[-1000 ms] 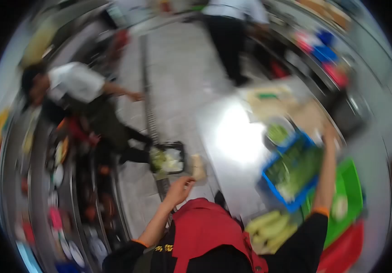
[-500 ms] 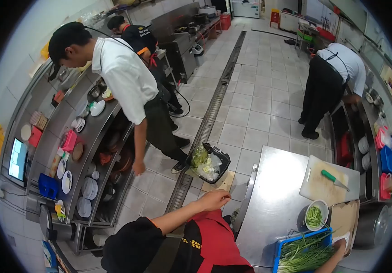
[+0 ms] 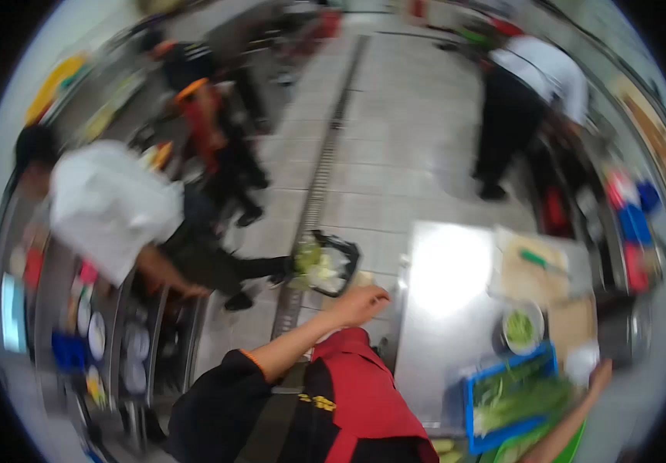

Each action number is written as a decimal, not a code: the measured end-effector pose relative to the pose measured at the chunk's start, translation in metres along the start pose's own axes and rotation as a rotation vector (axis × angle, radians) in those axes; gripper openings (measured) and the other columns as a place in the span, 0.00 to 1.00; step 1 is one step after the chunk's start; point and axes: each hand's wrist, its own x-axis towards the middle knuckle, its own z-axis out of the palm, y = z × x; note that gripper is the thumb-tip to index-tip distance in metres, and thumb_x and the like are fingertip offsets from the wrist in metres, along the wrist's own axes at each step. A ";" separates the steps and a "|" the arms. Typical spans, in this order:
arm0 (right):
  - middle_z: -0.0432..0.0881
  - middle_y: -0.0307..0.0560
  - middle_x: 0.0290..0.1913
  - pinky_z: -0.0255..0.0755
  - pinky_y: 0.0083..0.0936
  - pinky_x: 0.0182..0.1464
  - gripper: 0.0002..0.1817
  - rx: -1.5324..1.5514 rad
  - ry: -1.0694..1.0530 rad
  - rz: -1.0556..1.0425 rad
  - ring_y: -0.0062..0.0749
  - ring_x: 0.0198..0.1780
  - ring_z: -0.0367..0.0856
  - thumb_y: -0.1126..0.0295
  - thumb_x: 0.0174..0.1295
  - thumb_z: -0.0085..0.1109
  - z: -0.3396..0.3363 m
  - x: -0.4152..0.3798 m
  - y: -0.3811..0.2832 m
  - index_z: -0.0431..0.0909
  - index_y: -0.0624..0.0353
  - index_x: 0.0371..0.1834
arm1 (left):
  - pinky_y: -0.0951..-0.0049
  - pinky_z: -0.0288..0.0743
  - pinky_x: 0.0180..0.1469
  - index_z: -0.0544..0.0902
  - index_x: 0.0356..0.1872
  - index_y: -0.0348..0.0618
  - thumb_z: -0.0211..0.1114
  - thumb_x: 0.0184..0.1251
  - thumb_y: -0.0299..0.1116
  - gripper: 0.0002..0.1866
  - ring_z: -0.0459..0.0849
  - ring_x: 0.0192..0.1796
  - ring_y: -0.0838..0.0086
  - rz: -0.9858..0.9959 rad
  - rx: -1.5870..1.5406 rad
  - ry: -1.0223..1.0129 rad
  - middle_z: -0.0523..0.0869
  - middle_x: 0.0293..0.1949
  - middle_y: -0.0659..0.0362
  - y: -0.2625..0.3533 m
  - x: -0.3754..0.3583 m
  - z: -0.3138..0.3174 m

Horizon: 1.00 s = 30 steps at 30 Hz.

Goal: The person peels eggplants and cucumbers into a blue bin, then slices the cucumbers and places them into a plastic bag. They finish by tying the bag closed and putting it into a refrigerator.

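My left hand (image 3: 364, 305) hangs in front of the red apron (image 3: 364, 393), fingers loosely curled together, and nothing shows in it. At the right, my right hand (image 3: 601, 374) is closed on a white item (image 3: 582, 363), blurred, beside a brown board (image 3: 572, 328). Left of that hand, a blue crate (image 3: 470, 413) holds long green vegetables (image 3: 526, 397). Behind the crate stands a bowl of cut greens (image 3: 520, 327). A green-handled knife (image 3: 533, 258) lies on a cutting board (image 3: 512, 285) farther back on the metal table (image 3: 441, 309).
A person in white (image 3: 113, 204) stands by the left shelves, with another in black (image 3: 194, 85) behind. One more person (image 3: 514, 100) bends over the right counter. On the floor sits a black crate with leafy scraps (image 3: 346, 251). A green container (image 3: 576, 444) shows below the blue crate.
The view has shifted and blurred. My right hand and the white item have moved up and right, away from the crate. The person in white at the left has turned and leans toward the shelves.
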 end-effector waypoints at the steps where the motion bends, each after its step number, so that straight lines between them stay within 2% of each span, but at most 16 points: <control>1: 0.83 0.60 0.45 0.74 0.46 0.51 0.13 -0.307 -0.149 0.068 0.54 0.48 0.81 0.71 0.60 0.57 -0.013 0.002 -0.013 0.80 0.65 0.45 | 0.64 0.78 0.48 0.82 0.48 0.38 0.60 0.68 0.34 0.13 0.85 0.44 0.60 0.011 -0.025 -0.028 0.86 0.43 0.50 0.001 0.007 0.002; 3: 0.83 0.58 0.42 0.73 0.46 0.47 0.15 -0.368 -0.105 0.183 0.53 0.45 0.80 0.65 0.57 0.60 -0.032 -0.007 -0.071 0.82 0.63 0.43 | 0.65 0.79 0.45 0.83 0.46 0.39 0.60 0.69 0.33 0.11 0.86 0.44 0.61 0.083 -0.043 -0.060 0.86 0.43 0.49 0.019 0.028 0.001; 4: 0.84 0.56 0.41 0.74 0.45 0.47 0.16 -0.279 0.005 0.109 0.52 0.44 0.81 0.61 0.55 0.62 -0.049 -0.014 -0.102 0.84 0.60 0.41 | 0.66 0.79 0.44 0.84 0.46 0.40 0.60 0.70 0.33 0.11 0.86 0.44 0.63 0.136 -0.039 -0.087 0.87 0.43 0.50 0.035 0.035 0.004; 5: 0.86 0.54 0.40 0.74 0.43 0.47 0.17 -0.340 -0.017 0.223 0.49 0.44 0.83 0.58 0.54 0.64 -0.061 -0.011 -0.132 0.86 0.58 0.40 | 0.68 0.79 0.43 0.84 0.46 0.41 0.60 0.70 0.32 0.10 0.86 0.43 0.65 0.186 -0.032 -0.089 0.87 0.43 0.51 0.052 0.044 0.004; 7: 0.88 0.48 0.36 0.77 0.32 0.42 0.16 -0.080 0.118 0.385 0.34 0.37 0.86 0.58 0.58 0.66 -0.074 -0.014 -0.162 0.87 0.58 0.40 | 0.72 0.78 0.41 0.85 0.46 0.42 0.61 0.70 0.32 0.10 0.86 0.42 0.68 0.195 0.021 -0.179 0.87 0.42 0.55 0.085 0.060 0.007; 9: 0.88 0.44 0.35 0.74 0.25 0.41 0.15 0.060 0.221 0.586 0.25 0.36 0.83 0.58 0.61 0.65 -0.075 -0.011 -0.179 0.87 0.58 0.40 | 0.73 0.78 0.41 0.85 0.46 0.43 0.61 0.71 0.33 0.10 0.86 0.43 0.71 0.250 -0.052 -0.261 0.88 0.42 0.56 0.104 0.077 0.020; 10: 0.87 0.41 0.36 0.73 0.23 0.41 0.15 0.210 0.233 0.613 0.23 0.37 0.80 0.59 0.64 0.64 -0.076 -0.011 -0.181 0.86 0.60 0.42 | 0.73 0.78 0.42 0.85 0.47 0.42 0.61 0.71 0.33 0.10 0.86 0.43 0.72 0.270 -0.077 -0.301 0.88 0.42 0.56 0.116 0.084 0.027; 13: 0.86 0.41 0.38 0.73 0.24 0.46 0.16 0.669 0.385 0.643 0.26 0.40 0.81 0.59 0.64 0.63 -0.081 -0.008 -0.200 0.85 0.61 0.42 | 0.72 0.78 0.45 0.84 0.48 0.40 0.60 0.73 0.35 0.12 0.85 0.45 0.73 0.302 -0.216 -0.452 0.88 0.43 0.58 0.154 0.107 0.050; 14: 0.83 0.39 0.38 0.72 0.23 0.46 0.15 0.787 0.355 0.641 0.23 0.40 0.78 0.61 0.66 0.62 -0.089 -0.008 -0.217 0.83 0.64 0.44 | 0.72 0.78 0.46 0.84 0.49 0.40 0.59 0.73 0.36 0.12 0.85 0.46 0.73 0.301 -0.271 -0.511 0.88 0.44 0.58 0.167 0.114 0.060; 18: 0.83 0.37 0.38 0.72 0.19 0.44 0.13 1.232 0.352 0.522 0.19 0.39 0.78 0.63 0.67 0.62 -0.127 -0.021 -0.330 0.82 0.62 0.45 | 0.70 0.75 0.55 0.82 0.53 0.40 0.58 0.75 0.39 0.15 0.82 0.53 0.72 0.431 -0.394 -0.613 0.86 0.49 0.57 0.217 0.138 0.098; 19: 0.83 0.37 0.38 0.72 0.18 0.44 0.12 1.293 0.335 0.466 0.18 0.39 0.78 0.64 0.67 0.62 -0.135 -0.024 -0.354 0.82 0.61 0.46 | 0.66 0.69 0.63 0.81 0.56 0.38 0.55 0.76 0.41 0.19 0.78 0.59 0.70 0.435 -0.422 -0.594 0.84 0.52 0.56 0.238 0.138 0.100; 21: 0.83 0.36 0.39 0.73 0.17 0.43 0.11 1.370 0.284 0.425 0.16 0.39 0.78 0.65 0.67 0.62 -0.139 -0.039 -0.396 0.82 0.61 0.46 | 0.64 0.64 0.68 0.79 0.58 0.35 0.52 0.78 0.44 0.22 0.77 0.60 0.68 0.406 -0.740 -0.540 0.84 0.53 0.54 0.260 0.142 0.113; 24: 0.83 0.35 0.39 0.74 0.16 0.43 0.11 1.402 0.216 0.424 0.15 0.39 0.79 0.66 0.66 0.64 -0.136 -0.048 -0.435 0.82 0.60 0.46 | 0.66 0.66 0.66 0.76 0.60 0.32 0.52 0.78 0.43 0.23 0.77 0.60 0.69 0.466 -1.117 -0.576 0.82 0.55 0.53 0.280 0.137 0.114; 27: 0.84 0.35 0.38 0.71 0.14 0.43 0.10 1.197 0.198 0.365 0.15 0.38 0.78 0.67 0.65 0.65 -0.107 -0.050 -0.455 0.83 0.61 0.44 | 0.71 0.70 0.61 0.79 0.55 0.35 0.60 0.74 0.43 0.20 0.80 0.52 0.74 0.448 -0.872 -0.446 0.82 0.51 0.57 0.267 0.124 0.090; 28: 0.84 0.35 0.38 0.70 0.13 0.43 0.10 1.202 0.196 0.354 0.15 0.38 0.78 0.67 0.65 0.65 -0.095 -0.049 -0.460 0.83 0.62 0.44 | 0.72 0.74 0.57 0.79 0.53 0.37 0.62 0.73 0.41 0.18 0.79 0.48 0.78 0.376 -0.930 -0.401 0.82 0.46 0.61 0.262 0.119 0.081; 30: 0.84 0.36 0.37 0.69 0.13 0.43 0.10 1.218 0.184 0.343 0.15 0.38 0.78 0.67 0.65 0.65 -0.070 -0.050 -0.474 0.83 0.62 0.43 | 0.70 0.75 0.56 0.78 0.53 0.37 0.60 0.74 0.40 0.17 0.80 0.49 0.77 0.311 -0.953 -0.228 0.81 0.46 0.59 0.258 0.106 0.062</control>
